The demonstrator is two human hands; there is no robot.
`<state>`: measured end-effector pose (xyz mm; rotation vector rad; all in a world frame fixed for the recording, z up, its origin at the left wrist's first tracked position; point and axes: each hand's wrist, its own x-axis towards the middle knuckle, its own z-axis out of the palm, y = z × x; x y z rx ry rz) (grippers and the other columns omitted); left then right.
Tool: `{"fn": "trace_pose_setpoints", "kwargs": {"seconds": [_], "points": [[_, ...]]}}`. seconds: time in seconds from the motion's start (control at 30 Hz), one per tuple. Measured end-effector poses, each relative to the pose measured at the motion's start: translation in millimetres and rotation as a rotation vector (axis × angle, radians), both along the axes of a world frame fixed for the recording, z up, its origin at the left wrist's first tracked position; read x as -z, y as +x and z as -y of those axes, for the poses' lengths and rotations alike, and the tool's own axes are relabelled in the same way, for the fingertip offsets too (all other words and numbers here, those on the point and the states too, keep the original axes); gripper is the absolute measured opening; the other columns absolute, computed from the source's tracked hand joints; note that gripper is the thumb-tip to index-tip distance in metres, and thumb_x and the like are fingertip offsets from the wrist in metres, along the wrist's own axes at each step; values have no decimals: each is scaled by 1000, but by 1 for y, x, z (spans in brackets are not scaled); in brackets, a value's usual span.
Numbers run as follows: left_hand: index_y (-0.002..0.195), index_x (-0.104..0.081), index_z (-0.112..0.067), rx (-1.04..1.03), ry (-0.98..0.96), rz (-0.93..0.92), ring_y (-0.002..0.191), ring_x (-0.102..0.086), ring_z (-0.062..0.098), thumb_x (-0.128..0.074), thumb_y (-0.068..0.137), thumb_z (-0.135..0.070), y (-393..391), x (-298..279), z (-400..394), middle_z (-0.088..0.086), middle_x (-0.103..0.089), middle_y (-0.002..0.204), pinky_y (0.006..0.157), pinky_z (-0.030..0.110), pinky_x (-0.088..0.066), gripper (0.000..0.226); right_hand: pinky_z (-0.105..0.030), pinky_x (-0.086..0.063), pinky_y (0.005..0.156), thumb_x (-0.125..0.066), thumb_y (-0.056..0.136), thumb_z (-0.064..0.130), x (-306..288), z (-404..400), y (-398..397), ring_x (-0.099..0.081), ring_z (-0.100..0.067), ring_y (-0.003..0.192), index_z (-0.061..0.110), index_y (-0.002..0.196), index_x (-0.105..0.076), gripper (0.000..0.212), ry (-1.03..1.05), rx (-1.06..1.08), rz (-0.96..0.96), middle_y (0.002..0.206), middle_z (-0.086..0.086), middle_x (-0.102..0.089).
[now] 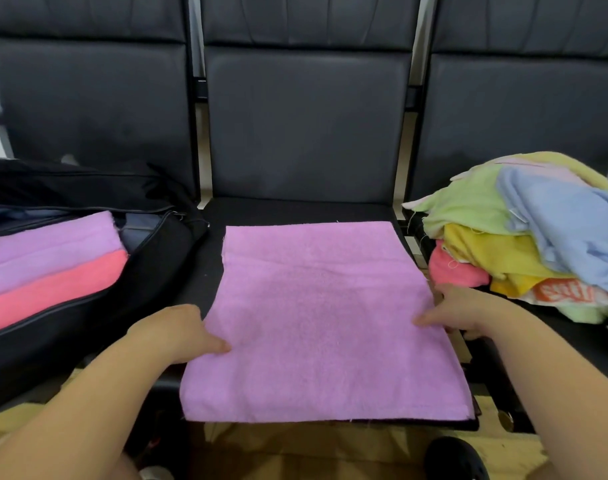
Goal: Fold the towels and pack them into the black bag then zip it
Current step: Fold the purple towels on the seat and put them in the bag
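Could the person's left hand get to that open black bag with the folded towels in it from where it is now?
Probably yes. The left hand pinches the purple towel's left edge, and the black bag lies open on the neighbouring seat just to its left, nothing between them. It would have to let go first.

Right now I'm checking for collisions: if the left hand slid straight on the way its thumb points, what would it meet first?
The left hand points right across the purple towel; beyond the towel itself, it would probably meet the right hand at the opposite edge.
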<state>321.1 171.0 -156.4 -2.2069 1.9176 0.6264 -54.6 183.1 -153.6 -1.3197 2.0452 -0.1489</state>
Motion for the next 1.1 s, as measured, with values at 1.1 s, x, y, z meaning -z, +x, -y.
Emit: {"fn": "trace_pose_setpoints", "kwargs": {"seconds": [1.1], "points": [[82, -71, -21, -239, -312, -1560, 41, -41, 3, -51, 89, -17, 11, -41, -50, -4, -53, 59, 38, 12, -33, 22, -14, -45, 48, -64, 82, 13, -40, -61, 3, -47, -7, 52, 10, 90, -63, 9, -450, 224, 951, 64, 1, -58]]}}
